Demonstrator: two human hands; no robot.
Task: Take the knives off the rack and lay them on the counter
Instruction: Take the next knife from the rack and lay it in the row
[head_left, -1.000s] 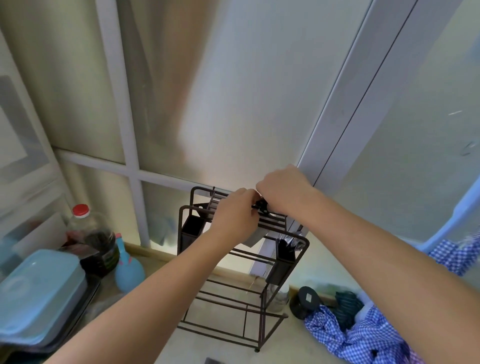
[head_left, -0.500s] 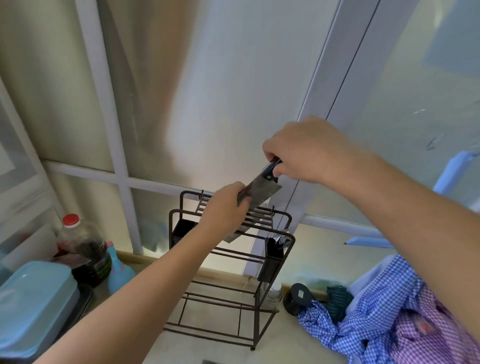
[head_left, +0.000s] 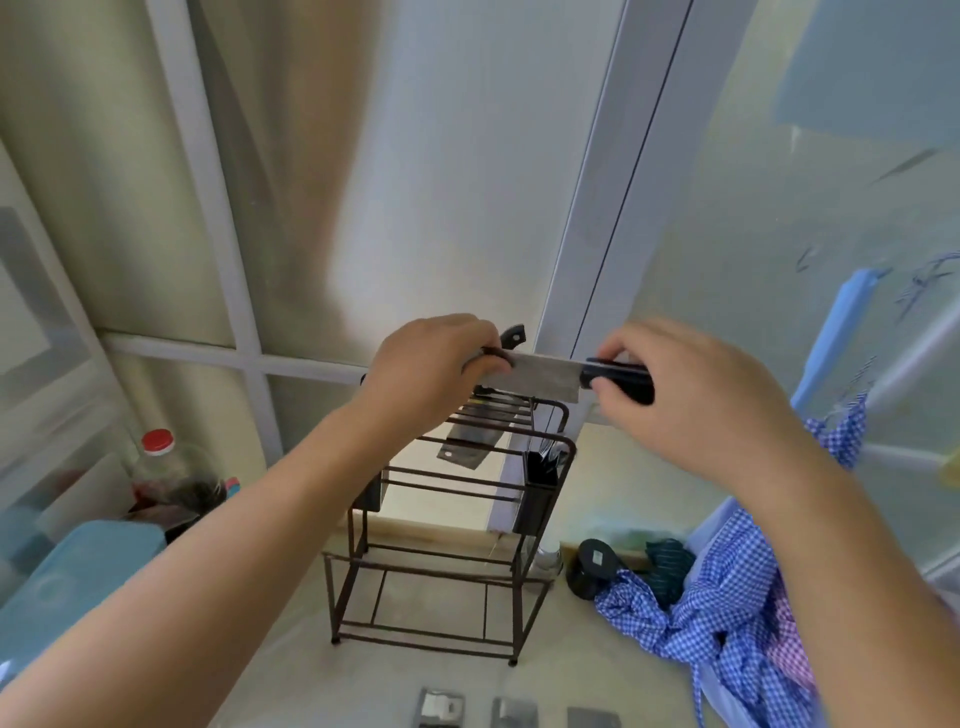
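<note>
A dark brown wire rack (head_left: 441, 571) stands on the pale counter (head_left: 395, 680) against the frosted window. My right hand (head_left: 691, 395) grips the black handle of a cleaver (head_left: 540, 382), held level above the rack's top with its blade pointing left. My left hand (head_left: 431, 364) is closed around the dark handle of a second knife (head_left: 511, 336). That knife's blade (head_left: 465, 448) hangs down through the rack's top slots. My left fingers lie against the left end of the cleaver blade. Three flat metal blades (head_left: 514, 714) lie at the bottom edge on the counter.
A black cutlery holder (head_left: 537, 493) hangs on the rack's right side. A red-capped bottle (head_left: 156, 467) and a pale blue tub (head_left: 67, 577) sit to the left. On the right are a blue checked cloth (head_left: 727, 634) and a black round object (head_left: 592, 566).
My right hand has lifted the cleaver out of the rack and turned it level. My left hand has risen from the rack top and closed on the second knife's handle.
</note>
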